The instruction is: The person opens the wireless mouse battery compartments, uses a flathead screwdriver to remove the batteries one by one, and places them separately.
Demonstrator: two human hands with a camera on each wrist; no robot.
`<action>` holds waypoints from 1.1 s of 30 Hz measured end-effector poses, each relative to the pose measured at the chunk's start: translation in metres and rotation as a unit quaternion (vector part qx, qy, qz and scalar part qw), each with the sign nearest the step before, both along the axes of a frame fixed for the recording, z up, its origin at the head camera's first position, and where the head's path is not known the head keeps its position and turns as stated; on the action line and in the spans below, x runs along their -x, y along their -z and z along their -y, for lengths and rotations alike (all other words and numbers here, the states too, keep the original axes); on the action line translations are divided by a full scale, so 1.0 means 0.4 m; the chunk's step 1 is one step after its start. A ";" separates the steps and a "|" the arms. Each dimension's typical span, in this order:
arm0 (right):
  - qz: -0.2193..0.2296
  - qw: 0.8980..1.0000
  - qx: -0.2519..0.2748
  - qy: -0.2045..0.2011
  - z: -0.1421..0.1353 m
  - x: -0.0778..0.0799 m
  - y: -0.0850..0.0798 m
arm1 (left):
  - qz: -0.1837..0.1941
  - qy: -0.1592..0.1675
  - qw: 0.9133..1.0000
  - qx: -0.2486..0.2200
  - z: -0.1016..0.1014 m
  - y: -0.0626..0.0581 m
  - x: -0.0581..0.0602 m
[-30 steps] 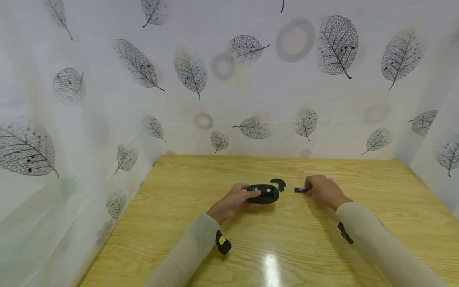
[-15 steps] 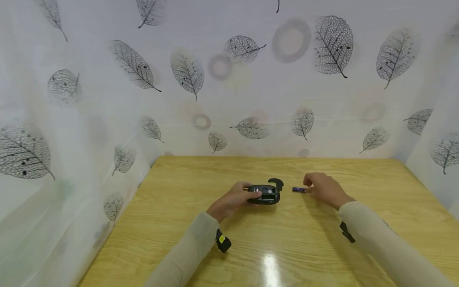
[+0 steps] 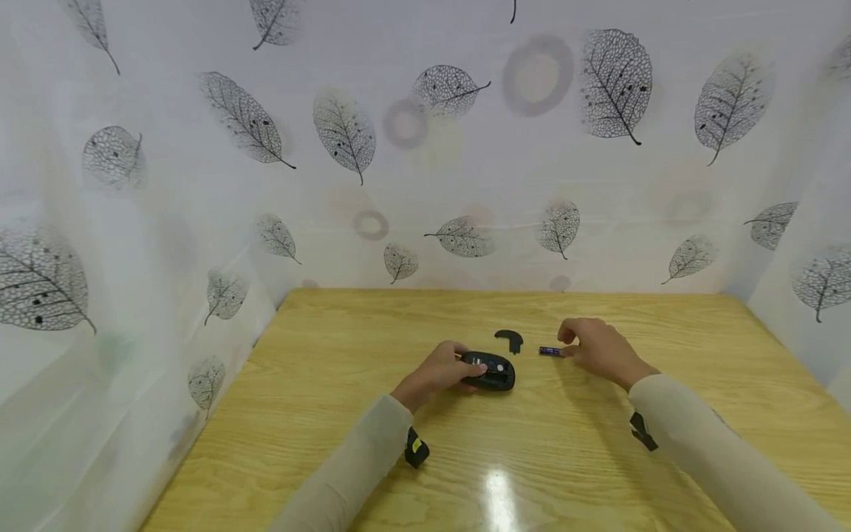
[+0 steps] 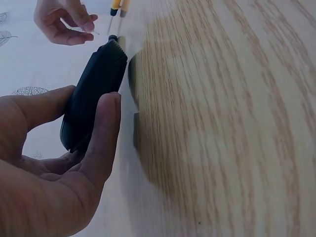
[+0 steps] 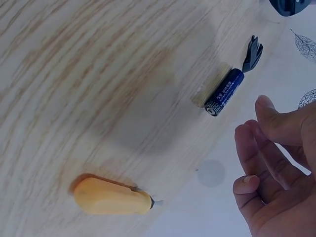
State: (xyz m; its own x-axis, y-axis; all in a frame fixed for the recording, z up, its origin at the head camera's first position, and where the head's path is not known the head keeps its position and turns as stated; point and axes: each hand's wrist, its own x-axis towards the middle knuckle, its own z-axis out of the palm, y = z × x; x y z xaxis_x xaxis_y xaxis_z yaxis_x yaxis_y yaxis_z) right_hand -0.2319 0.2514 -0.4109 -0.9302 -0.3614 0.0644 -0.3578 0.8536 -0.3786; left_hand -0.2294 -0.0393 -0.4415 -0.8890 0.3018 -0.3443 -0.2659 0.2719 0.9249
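My left hand (image 3: 440, 372) grips a black computer mouse (image 3: 493, 379), its underside turned up and its battery compartment uncovered. The thumb lies across that underside; in the left wrist view the fingers hold the mouse (image 4: 94, 96) from the other side. On the table to its right lies a blue battery (image 3: 549, 351). My right hand (image 3: 603, 350) hovers at the battery's right end with loosely bent fingers. The right wrist view shows these fingers (image 5: 266, 158) apart from the battery (image 5: 224, 92), holding nothing. Between mouse and battery, farther back, lies the black battery cover (image 3: 510, 340).
A screwdriver with a yellow handle (image 5: 112, 196) lies on the wooden table (image 3: 372, 473) near the right hand; the hand covers it in the head view. A pale leaf-patterned curtain (image 3: 465, 170) stands behind the table and along its sides.
The left hand has brought the mouse slightly nearer the person and away from the cover. The right hand's fingers have lifted and spread from the battery's end. The head view has shifted slightly.
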 end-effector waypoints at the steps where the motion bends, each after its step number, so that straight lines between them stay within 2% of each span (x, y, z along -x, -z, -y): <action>1: 0.001 1.000 0.002 0.000 0.001 -0.001 -0.002 | -0.001 0.000 1.000 0.001 0.000 0.001 0.000; 7: 0.000 1.000 0.012 -0.002 0.000 -0.005 -0.010 | -0.008 0.003 1.000 0.016 0.001 0.002 -0.005; 10: -0.001 1.000 0.014 -0.002 -0.003 -0.007 -0.010 | -0.034 0.017 0.998 0.058 0.004 0.001 -0.007; 12: -0.002 1.000 0.016 -0.003 -0.005 -0.008 -0.010 | -0.064 0.030 0.992 0.104 0.008 0.000 -0.010; 16: -0.006 1.000 0.022 -0.004 -0.009 -0.009 -0.008 | -0.120 0.041 0.975 0.181 0.015 -0.008 -0.013; 20: -0.008 1.000 0.027 -0.003 -0.012 -0.009 -0.006 | -0.141 0.045 0.967 0.208 0.019 -0.017 -0.017; 28: -0.003 1.000 0.025 0.002 -0.013 -0.009 -0.007 | -0.164 0.057 0.958 0.226 0.026 -0.014 -0.014; 33: -0.012 1.000 0.023 0.010 -0.020 -0.025 -0.019 | -0.190 0.058 0.950 0.243 0.035 -0.016 -0.020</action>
